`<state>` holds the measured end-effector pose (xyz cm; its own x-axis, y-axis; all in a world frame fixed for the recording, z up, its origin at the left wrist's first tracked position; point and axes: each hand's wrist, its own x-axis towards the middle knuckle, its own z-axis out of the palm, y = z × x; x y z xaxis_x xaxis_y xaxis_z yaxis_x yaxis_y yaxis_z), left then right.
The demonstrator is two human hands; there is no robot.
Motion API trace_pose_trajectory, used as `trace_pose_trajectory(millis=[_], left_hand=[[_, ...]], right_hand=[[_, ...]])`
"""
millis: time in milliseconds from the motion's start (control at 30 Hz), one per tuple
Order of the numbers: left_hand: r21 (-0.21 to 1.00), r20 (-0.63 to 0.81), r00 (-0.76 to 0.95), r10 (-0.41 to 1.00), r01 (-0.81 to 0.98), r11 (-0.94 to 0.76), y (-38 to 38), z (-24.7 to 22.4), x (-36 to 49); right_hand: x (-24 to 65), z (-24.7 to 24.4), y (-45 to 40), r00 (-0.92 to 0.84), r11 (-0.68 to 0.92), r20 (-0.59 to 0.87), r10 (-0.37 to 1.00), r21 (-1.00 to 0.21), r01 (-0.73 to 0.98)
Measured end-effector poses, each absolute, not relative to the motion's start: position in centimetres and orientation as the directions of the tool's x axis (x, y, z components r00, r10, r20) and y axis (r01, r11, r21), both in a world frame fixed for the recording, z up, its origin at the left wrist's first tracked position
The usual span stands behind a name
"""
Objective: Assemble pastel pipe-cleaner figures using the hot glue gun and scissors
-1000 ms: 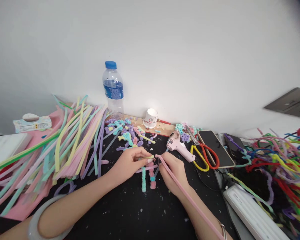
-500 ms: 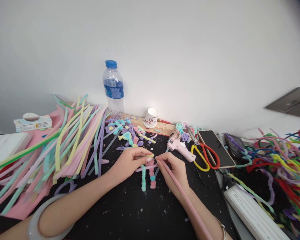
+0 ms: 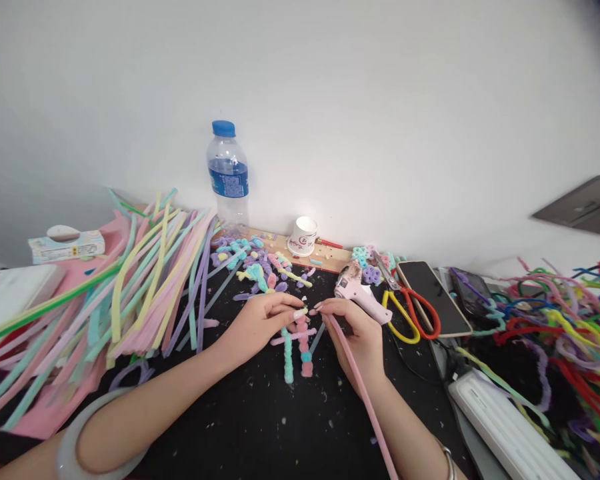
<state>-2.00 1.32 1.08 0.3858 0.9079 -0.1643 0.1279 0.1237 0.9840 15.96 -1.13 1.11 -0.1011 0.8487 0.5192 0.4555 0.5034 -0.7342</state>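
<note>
My left hand [image 3: 265, 323] pinches a small yellow fuzzy piece [image 3: 305, 311] between thumb and fingertips. The fingers of my right hand [image 3: 357, 333] are closed on a long pink pipe cleaner [image 3: 360, 387], whose tail hangs down over the forearm toward me. The two sets of fingertips are close together but apart. Just below them, a twisted teal pipe cleaner [image 3: 289, 360] and a knobbly pink one [image 3: 307, 367] with a teal band lie on the black mat [image 3: 240, 427]. A pale pink strip crosses both near their tops.
Pastel pipe cleaners [image 3: 150, 287] are heaped at left. Behind my hands are fuzzy flowers [image 3: 255, 273], a bottle [image 3: 227, 177] and a paper cup [image 3: 303, 237]. To the right lie a pink glue gun [image 3: 363, 299], scissors [image 3: 407, 317], a phone [image 3: 435, 300] and a white power strip [image 3: 505, 427].
My right hand has moved slightly right, away from the left fingertips, and the pink pipe cleaner's tail has swung left. My left hand has stayed nearly in place.
</note>
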Motion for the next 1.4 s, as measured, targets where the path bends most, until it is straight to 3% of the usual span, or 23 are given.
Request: trace_pose_trajectory(millis=[500, 767, 900, 1067, 1167, 1267, 1400], left_hand=[[0.986, -0.168, 0.473, 0.865, 0.081, 0.148, 1.8, 1.0, -2.2], [0.986, -0.163, 0.486, 0.859, 0.058, 0.155, 1.5, 1.1, -2.2], [0.977, -0.211, 0.472, 0.856, 0.114, 0.178, 1.6, 1.2, -2.2], [0.974, -0.21, 0.556, 0.804, 0.043, 0.224, 2.2, 0.6, -2.7], [0.99, -0.129, 0.588, 0.798, 0.027, 0.14, 2.2, 0.1, -2.9], [0.982, -0.047, 0.539, 0.841, 0.18, -0.061, 1.8, 0.2, -2.8], [0.813, 0.205, 0.509, 0.836, 0.387, -0.435, 1.1, 0.9, -2.7]], right_hand=[[15.8, 1.7, -1.5, -0.267, 0.604, 0.543, 0.796, -0.694, 0.391], [15.6, 1.8, -1.5, -0.245, 0.553, 0.496, 0.833, -0.734, 0.394], [16.1, 1.0, -1.1, -0.07, 0.426, 0.437, 0.897, -0.81, 0.404], [16.9, 0.4, -0.3, 0.253, 0.13, 0.192, 0.948, -0.962, 0.242], [16.9, 0.4, 0.1, 0.273, 0.083, 0.103, 0.956, -0.993, 0.084], [16.6, 0.3, 0.0, 0.184, 0.079, 0.066, 0.981, -0.995, -0.064], [16.3, 0.2, -0.4, 0.022, 0.08, 0.077, 0.997, -0.979, -0.186]])
